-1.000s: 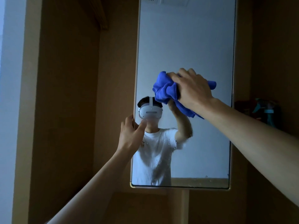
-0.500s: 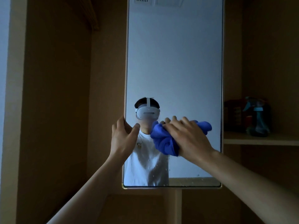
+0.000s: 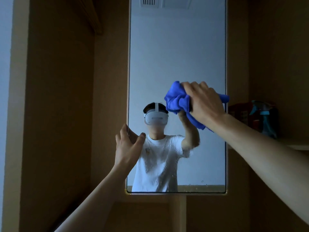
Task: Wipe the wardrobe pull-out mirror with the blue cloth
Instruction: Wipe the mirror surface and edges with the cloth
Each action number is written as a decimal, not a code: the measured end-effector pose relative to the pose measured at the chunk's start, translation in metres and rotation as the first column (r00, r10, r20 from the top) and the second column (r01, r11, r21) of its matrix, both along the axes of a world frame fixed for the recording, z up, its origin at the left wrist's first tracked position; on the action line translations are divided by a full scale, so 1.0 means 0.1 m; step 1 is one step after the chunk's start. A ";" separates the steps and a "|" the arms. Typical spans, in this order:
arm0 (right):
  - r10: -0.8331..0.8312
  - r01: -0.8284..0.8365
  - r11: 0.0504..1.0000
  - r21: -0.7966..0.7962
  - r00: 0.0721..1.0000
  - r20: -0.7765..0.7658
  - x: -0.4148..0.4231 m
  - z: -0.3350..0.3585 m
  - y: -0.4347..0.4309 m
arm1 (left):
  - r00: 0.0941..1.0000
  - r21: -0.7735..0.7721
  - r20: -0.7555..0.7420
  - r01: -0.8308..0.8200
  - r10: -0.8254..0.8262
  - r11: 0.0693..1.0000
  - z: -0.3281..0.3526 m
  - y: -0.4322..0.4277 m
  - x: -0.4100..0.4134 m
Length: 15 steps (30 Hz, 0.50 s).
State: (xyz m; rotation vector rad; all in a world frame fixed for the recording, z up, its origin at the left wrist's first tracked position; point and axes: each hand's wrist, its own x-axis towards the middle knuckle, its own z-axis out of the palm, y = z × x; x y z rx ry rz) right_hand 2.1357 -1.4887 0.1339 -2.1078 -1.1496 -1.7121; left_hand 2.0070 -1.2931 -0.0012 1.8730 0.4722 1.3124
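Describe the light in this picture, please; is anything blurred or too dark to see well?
Head view: dim overall, the wardrobe wood dark brown; the mirror is the brightest area, pale and without glare; the right hand and blue cloth look sharp; the spray bottle at far right is dark and soft.

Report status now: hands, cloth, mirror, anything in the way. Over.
Right hand grips blue cloth, pressed on mirror, right half. Left hand holds mirror's left edge. Droplets low on mirror; nothing blocks the wipe.
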 end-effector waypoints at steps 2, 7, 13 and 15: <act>0.001 -0.001 1.000 0.022 1.000 0.005 0.03 0.06 -0.02 | 1.000 -0.006 -0.003 0.003 -0.003 1.000 -0.01 -0.01 0.01; 0.066 -0.063 0.997 -0.046 0.995 0.070 0.07 -0.19 -0.08 | 0.999 -0.006 -0.035 0.020 -0.021 1.000 -0.03 0.00 0.03; 0.036 -0.037 0.987 -0.158 0.999 -0.008 0.05 -0.71 -0.20 | 0.999 -0.013 -0.040 0.022 -0.022 1.000 -0.07 -0.05 0.07; 0.008 -0.013 0.977 -0.212 1.000 -0.024 0.05 -0.89 -0.23 | 0.999 -0.020 -0.039 0.011 -0.012 1.000 -0.08 -0.09 0.07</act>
